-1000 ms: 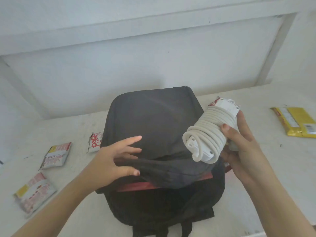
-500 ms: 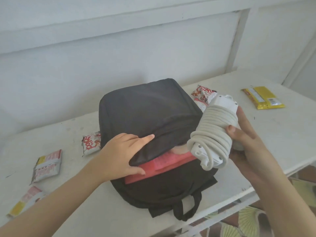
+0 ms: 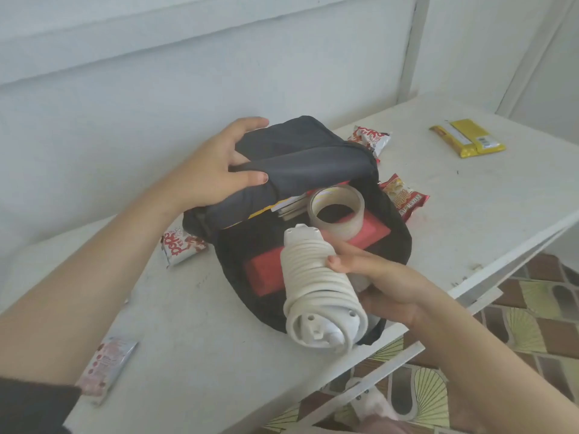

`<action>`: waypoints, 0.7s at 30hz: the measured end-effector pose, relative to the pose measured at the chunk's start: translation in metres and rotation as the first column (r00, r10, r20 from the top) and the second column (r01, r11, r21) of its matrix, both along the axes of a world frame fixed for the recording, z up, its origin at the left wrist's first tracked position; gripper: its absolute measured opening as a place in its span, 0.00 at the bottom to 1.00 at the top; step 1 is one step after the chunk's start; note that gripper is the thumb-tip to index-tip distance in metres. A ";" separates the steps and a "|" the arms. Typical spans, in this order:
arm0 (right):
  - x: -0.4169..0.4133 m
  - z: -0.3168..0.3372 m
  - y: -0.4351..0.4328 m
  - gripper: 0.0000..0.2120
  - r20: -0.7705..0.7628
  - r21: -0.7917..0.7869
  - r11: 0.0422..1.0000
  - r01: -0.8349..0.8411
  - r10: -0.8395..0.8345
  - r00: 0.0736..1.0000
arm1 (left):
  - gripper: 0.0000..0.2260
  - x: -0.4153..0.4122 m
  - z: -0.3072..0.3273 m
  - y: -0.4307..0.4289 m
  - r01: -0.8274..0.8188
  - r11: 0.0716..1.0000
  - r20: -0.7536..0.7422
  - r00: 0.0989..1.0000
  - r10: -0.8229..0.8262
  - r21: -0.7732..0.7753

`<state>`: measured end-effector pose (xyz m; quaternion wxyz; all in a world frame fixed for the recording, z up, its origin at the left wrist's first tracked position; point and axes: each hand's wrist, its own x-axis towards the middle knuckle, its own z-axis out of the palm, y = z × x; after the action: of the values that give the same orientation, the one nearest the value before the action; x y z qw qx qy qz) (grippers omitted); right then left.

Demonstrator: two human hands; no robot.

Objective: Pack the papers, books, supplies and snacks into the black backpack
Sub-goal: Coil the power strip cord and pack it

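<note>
1. The left hand [image 3: 216,170] has its fingers [image 3: 247,123] curled over the flap [image 3: 307,164] with the thumb beneath, pinching it up so the bag [image 3: 394,239] gapes.
2. The right hand [image 3: 385,286] wraps its fingers round a white cable bundle [image 3: 316,286], held end-on just above the opening, apparently to slide in lengthwise.
3. Inside lie a red book [image 3: 266,274], papers [image 3: 289,205] and a tape roll [image 3: 336,211]. The tape sits right off the bundle's far end and may block it.
4. The bag lies on the counter [image 3: 470,214], near its front edge.
5. Unpacked snacks ring the bag: two packets [image 3: 404,197] at its right, one [image 3: 183,245] at its left, a yellow pack [image 3: 466,140] well apart, and a pink one [image 3: 106,361] near the left sleeve.
</note>
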<state>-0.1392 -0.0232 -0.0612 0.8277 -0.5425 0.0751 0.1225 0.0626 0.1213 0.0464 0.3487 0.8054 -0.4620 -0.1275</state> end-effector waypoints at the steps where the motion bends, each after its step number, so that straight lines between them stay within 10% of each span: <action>1: 0.005 0.000 0.007 0.27 -0.030 -0.001 1.000 0.028 -0.028 0.999 | 0.29 -0.001 0.003 0.000 0.010 1.000 0.005 1.000 -0.010 -0.004; 5: 0.024 -0.002 0.030 0.23 -0.092 -0.026 0.921 0.389 -0.389 0.916 | 0.30 -0.007 0.005 0.004 0.017 1.000 0.047 0.999 -0.017 -0.010; 9: 0.045 -0.008 0.048 0.40 -0.130 0.071 0.703 0.708 -0.697 0.705 | 0.30 -0.008 0.002 0.011 0.018 1.000 0.054 0.998 -0.018 0.005; 16: 0.085 -0.006 0.073 0.45 -0.231 0.141 0.476 0.868 -0.837 0.496 | 0.31 -0.009 -0.006 0.013 0.031 0.999 0.031 0.999 -0.031 -0.011; 21: 0.102 -0.007 0.077 0.40 -0.267 0.077 0.486 0.870 -0.831 0.488 | 0.30 -0.008 -0.013 0.015 0.029 0.999 -0.006 1.000 -0.029 -0.030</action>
<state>-0.0373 0.0536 -0.0684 0.8174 -0.3318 0.4015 -0.2459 0.0544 0.1367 0.0334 0.3601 0.7929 -0.4745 -0.1283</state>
